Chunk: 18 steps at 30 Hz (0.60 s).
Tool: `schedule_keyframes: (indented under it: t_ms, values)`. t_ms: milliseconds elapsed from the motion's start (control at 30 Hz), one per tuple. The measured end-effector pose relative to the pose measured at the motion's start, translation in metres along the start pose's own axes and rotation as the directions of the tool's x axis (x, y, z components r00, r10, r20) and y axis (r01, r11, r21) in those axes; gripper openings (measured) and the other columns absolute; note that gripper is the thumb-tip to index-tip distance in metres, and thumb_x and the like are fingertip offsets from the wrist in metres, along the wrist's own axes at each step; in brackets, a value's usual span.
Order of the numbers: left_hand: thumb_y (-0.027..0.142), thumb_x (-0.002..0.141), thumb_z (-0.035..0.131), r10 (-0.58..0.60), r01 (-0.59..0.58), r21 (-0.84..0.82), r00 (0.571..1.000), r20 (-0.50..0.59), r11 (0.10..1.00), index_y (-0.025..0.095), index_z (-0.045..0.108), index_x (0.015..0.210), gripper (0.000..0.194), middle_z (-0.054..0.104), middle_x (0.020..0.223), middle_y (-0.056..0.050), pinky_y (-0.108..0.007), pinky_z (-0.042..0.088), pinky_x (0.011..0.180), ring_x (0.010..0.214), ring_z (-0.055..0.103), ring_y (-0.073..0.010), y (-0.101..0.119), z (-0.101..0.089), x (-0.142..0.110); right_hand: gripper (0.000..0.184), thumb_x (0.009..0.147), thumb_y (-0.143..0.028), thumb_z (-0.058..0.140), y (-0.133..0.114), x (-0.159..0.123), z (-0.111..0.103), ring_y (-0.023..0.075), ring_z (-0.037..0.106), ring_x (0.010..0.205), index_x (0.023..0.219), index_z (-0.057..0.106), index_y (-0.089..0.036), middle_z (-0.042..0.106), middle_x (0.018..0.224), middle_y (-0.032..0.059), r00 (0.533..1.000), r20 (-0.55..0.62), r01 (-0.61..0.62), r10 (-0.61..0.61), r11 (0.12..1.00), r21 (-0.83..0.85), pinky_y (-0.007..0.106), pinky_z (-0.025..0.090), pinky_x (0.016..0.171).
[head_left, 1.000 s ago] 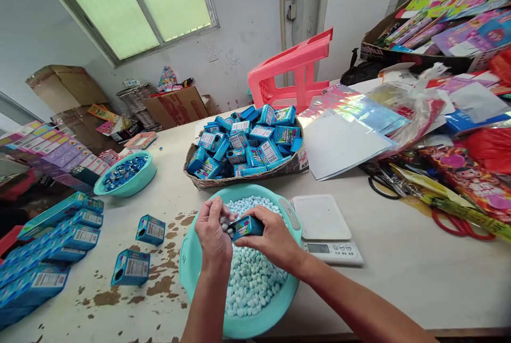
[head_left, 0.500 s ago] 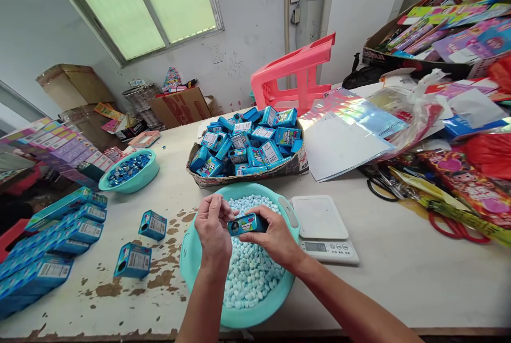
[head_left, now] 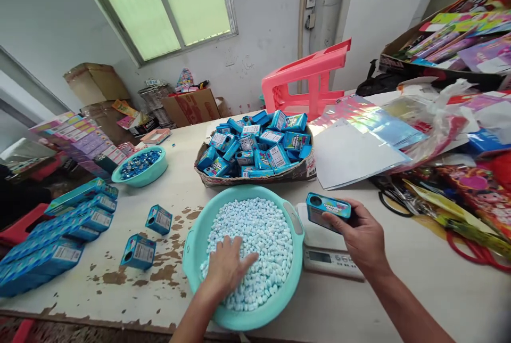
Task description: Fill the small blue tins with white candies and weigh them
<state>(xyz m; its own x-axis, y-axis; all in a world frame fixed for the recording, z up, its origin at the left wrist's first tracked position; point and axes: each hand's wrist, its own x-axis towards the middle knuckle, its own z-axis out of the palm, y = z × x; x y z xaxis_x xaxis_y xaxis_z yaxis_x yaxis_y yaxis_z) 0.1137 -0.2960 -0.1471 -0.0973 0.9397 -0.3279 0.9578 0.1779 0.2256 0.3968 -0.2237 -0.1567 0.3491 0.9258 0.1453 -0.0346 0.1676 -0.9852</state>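
Observation:
My right hand (head_left: pixel 361 234) grips a small blue candy box (head_left: pixel 328 210) with a round dark hole in its end face, held above the white digital scale (head_left: pixel 333 263). My left hand (head_left: pixel 227 268) rests with fingers spread on the pale blue candies (head_left: pixel 259 226); its fingertips are partly sunk among them. These candies fill a turquoise basin (head_left: pixel 189 250) in front of me. Behind the basin, a cut-down carton (head_left: pixel 255 179) is heaped with similar blue boxes (head_left: pixel 275 156). Two more blue boxes stand to the left, one nearer (head_left: pixel 138 251) and one farther (head_left: pixel 159 219).
Rows of blue boxes (head_left: pixel 59 250) line the left side. A smaller turquoise bowl (head_left: pixel 149 177) holds shiny blue pieces. A pink plastic stool (head_left: pixel 305 74) lies behind the carton. White sheets (head_left: pixel 359 154), plastic bags and bright packaging crowd the right side.
My right hand has carried the candy box rightward from over the basin to above the scale. My left hand has left the box and dropped onto the candies. The view has shifted slightly.

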Motion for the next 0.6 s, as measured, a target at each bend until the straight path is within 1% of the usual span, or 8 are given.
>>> schedule_keyframes:
  t_ms: [100,167,267,333,400,467,500,600]
  values:
    - [0.059,0.072,0.053,0.056,-0.053,-0.032,0.994,0.095,0.998,0.018,0.049,0.127,0.069,0.044,0.133,-0.017,-0.048,0.036,0.097,0.119,0.041,-0.0376,0.021,0.002,-0.008,0.053,0.059,-0.048,0.079,0.033,0.004,-0.004,0.0221,0.061,0.079,0.100,0.060,-0.019,0.066,0.088,0.0043,0.996,0.055,-0.064,0.069,0.995,-0.081,0.035,0.053,0.075]
    - [0.050,0.070,0.057,0.095,-0.089,-0.051,0.988,0.124,0.995,0.018,0.052,0.124,0.064,0.047,0.130,-0.016,-0.046,0.036,0.098,0.118,0.043,-0.0358,0.030,0.003,-0.013,0.053,0.064,-0.049,0.076,0.044,0.004,-0.012,0.0243,0.062,0.087,0.104,0.059,-0.019,0.066,0.099,0.0071,0.987,0.135,-0.068,0.082,0.992,-0.102,0.037,0.053,0.079]
    - [0.039,0.068,0.056,0.117,-0.112,-0.046,0.982,0.145,0.993,0.019,0.055,0.120,0.055,0.049,0.129,-0.015,-0.045,0.035,0.100,0.117,0.046,-0.0346,0.034,0.007,-0.013,0.055,0.073,-0.053,0.067,0.033,0.018,-0.020,0.0281,0.056,0.109,0.114,0.054,-0.020,0.057,0.123,0.0112,0.986,0.165,0.051,-0.034,0.994,-0.101,0.040,0.047,0.091]
    - [0.034,0.066,0.057,0.120,-0.117,-0.030,0.979,0.167,0.993,0.021,0.055,0.120,0.056,0.047,0.133,-0.016,-0.045,0.036,0.100,0.119,0.046,-0.0352,0.033,0.009,-0.009,0.052,0.076,-0.055,0.062,0.011,0.043,-0.013,0.0280,0.055,0.111,0.115,0.054,-0.021,0.056,0.126,0.0108,0.980,0.148,0.157,-0.129,0.968,-0.195,0.041,0.045,0.094]
    - [0.030,0.063,0.058,0.127,-0.123,-0.029,0.975,0.182,0.992,0.022,0.056,0.120,0.057,0.046,0.133,-0.016,-0.045,0.038,0.098,0.118,0.049,-0.0361,0.032,0.010,-0.005,0.043,0.078,-0.053,0.061,-0.012,0.080,0.009,0.0254,0.058,0.105,0.110,0.057,-0.023,0.061,0.117,0.0078,0.953,0.227,0.275,-0.200,0.885,-0.376,0.038,0.046,0.091]
    - [0.028,0.062,0.059,0.135,-0.127,-0.052,0.975,0.178,0.990,0.024,0.059,0.117,0.055,0.051,0.127,-0.016,-0.046,0.041,0.093,0.111,0.054,-0.0364,0.029,0.010,-0.001,0.037,0.082,-0.049,0.056,-0.028,0.122,0.044,0.0234,0.057,0.107,0.108,0.056,-0.023,0.061,0.115,0.0070,0.865,0.431,0.464,-0.254,0.732,-0.499,0.035,0.044,0.094]
    - [0.027,0.061,0.060,0.131,-0.121,-0.069,0.976,0.173,0.990,0.025,0.060,0.114,0.053,0.054,0.124,-0.015,-0.046,0.042,0.091,0.108,0.056,-0.0363,0.027,0.010,-0.001,0.037,0.081,-0.048,0.056,-0.031,0.142,0.065,0.0236,0.056,0.109,0.108,0.056,-0.022,0.061,0.116,0.0074,0.823,0.525,0.528,-0.217,0.634,-0.565,0.034,0.043,0.095]
    - [0.026,0.061,0.062,0.075,-0.053,-0.141,0.985,0.157,0.989,0.027,0.065,0.107,0.047,0.059,0.115,-0.011,-0.044,0.044,0.086,0.101,0.059,-0.0347,0.019,0.008,0.000,0.039,0.068,-0.040,0.070,-0.027,0.187,0.124,0.0338,0.055,0.108,0.098,0.060,-0.018,0.063,0.110,0.0146,0.779,0.614,0.563,-0.125,0.569,-0.599,0.043,0.041,0.093]
